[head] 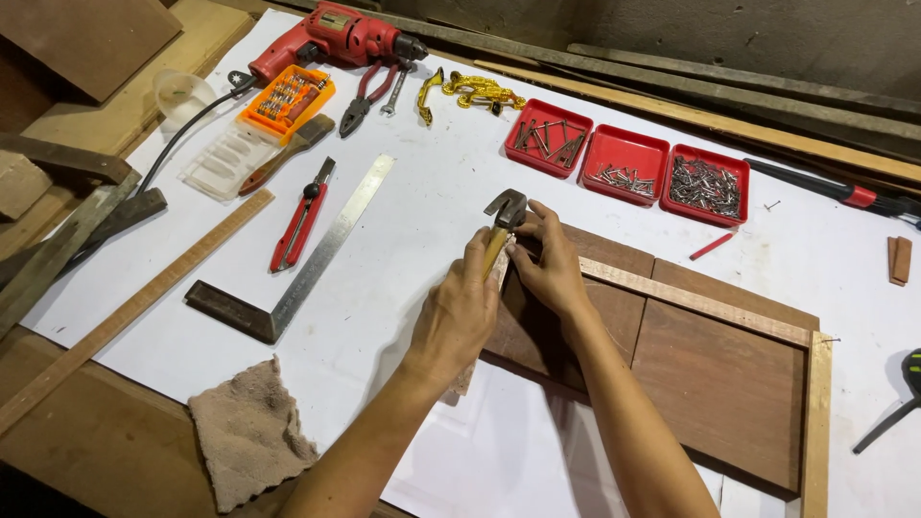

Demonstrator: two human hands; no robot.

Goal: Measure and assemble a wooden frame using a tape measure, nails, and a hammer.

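Head view: left hand (pixel 467 299) closed on hammer (pixel 503 219) just above frame corner (pixel 518 251), right hand (pixel 549 261) fingers pinched right beside the head, nail unseen; a glancing strike could hit fingers or split the strip (pixel 691 300).

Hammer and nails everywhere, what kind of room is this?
Probably a woodworking workshop. A red drill lies on the bench, red trays hold nails and screws, and the left hand holds a hammer over wooden boards.

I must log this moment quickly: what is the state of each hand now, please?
Left hand: closed around the hammer handle, just below the head.
Right hand: fingers curled, resting on the wooden frame corner beside the hammer; any grip cannot be told.
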